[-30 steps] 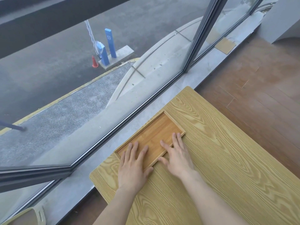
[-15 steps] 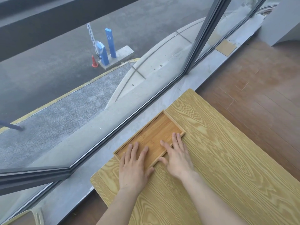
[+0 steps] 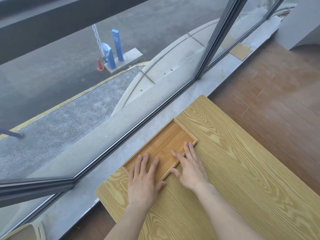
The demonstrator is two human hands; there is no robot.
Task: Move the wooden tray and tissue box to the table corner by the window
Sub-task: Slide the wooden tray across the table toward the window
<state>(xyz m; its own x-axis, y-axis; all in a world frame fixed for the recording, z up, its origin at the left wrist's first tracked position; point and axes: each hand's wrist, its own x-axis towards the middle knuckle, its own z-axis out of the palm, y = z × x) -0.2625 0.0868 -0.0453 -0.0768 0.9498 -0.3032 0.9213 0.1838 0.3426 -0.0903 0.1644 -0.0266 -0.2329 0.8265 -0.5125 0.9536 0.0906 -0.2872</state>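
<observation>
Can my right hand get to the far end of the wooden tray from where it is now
Probably yes. The right hand lies flat on the wooden tray, fingers inside it, and the tray floor ahead is bare up to the far rim. The left hand sits off to the side.

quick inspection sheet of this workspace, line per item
surface: light wood-grain table, its long edge along the window sill
job's things: wooden tray flat at the table's window edge, empty; tissue box not in view
clutter: nothing seen
hands: left hand and right hand lie flat, fingers on the tray, palms over its near rim
cables: nothing seen
surroundings: large window over a road; brown wood floor
</observation>
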